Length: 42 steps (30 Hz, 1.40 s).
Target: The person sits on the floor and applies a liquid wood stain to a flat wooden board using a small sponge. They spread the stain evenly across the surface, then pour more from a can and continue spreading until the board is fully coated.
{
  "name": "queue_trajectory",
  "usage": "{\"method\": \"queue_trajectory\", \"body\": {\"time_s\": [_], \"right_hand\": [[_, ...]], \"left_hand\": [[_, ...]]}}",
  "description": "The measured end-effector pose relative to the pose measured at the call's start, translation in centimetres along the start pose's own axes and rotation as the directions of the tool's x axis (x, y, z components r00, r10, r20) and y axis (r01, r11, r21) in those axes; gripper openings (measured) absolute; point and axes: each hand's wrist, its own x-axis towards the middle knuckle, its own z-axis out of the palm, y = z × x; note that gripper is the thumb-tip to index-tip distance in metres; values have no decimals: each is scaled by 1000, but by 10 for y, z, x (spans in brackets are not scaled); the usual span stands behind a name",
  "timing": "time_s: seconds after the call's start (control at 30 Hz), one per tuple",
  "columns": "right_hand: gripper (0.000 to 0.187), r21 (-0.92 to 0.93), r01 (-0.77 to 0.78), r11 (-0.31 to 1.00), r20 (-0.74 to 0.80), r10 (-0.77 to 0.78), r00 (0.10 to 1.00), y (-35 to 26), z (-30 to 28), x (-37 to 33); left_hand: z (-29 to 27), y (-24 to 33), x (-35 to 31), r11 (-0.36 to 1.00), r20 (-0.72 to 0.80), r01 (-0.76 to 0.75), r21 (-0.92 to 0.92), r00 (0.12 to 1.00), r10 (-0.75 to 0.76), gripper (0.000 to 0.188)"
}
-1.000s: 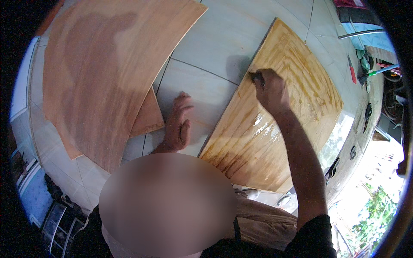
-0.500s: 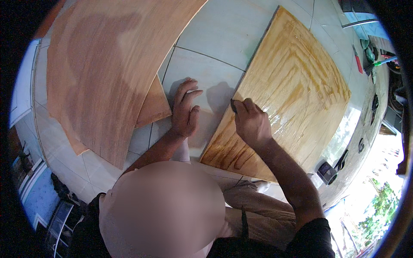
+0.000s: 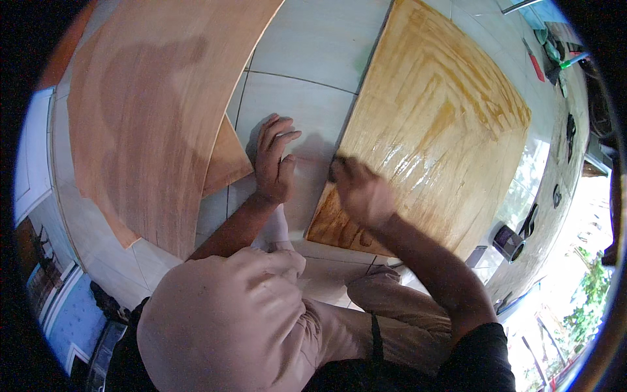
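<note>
A plywood board (image 3: 418, 117) lies on the floor at the right, its pale surface streaked with a wet, shiny amber coating. At its left edge my right hand (image 3: 367, 196) is closed on a small dark pad (image 3: 336, 168), pressed against the wood. Motion smears that hand, and most of the pad is hidden by its fingers. My left hand (image 3: 274, 163) holds nothing; its fingers are apart and slightly bent, over the tiles between the coated board and a smaller brown wood piece (image 3: 227, 160).
A large brown plywood sheet (image 3: 144, 117) covers the left side, overlapping the smaller piece. Pale floor tiles (image 3: 297, 49) run between the boards. On the right are a dark can (image 3: 508, 243), a black strap-like item (image 3: 529, 221) and a red-handled tool (image 3: 535, 65).
My right hand with the pad has moved slightly left and down along the board's left edge. The coating near it looks smoother. The whole view has shifted a little; my left hand keeps its pose.
</note>
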Motion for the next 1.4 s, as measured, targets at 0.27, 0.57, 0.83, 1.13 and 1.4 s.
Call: {"method": "queue_trajectory", "body": {"time_s": [0.27,0.57,0.83,1.13,1.4], "right_hand": [[34,193,65,979,62,-78,995,-59,21,-64],[25,388,-252,886,171,200,965,65,-7,-99],[22,124,-652,748,-371,645,668,277,-66,-42],[18,102,-671,734,-327,662,675,293,-64,-33],[16,229,-341,912,-303,400,865,186,-30,-58]], "left_hand": [[0,5,4,999,65,-23,46,998,20,42],[20,38,13,957,254,284,67,922,-291,38],[21,57,-11,876,555,481,-5,730,-398,29],[27,60,-25,489,540,818,-303,570,-619,31],[34,60,-33,390,520,851,-350,523,-675,34]]}}
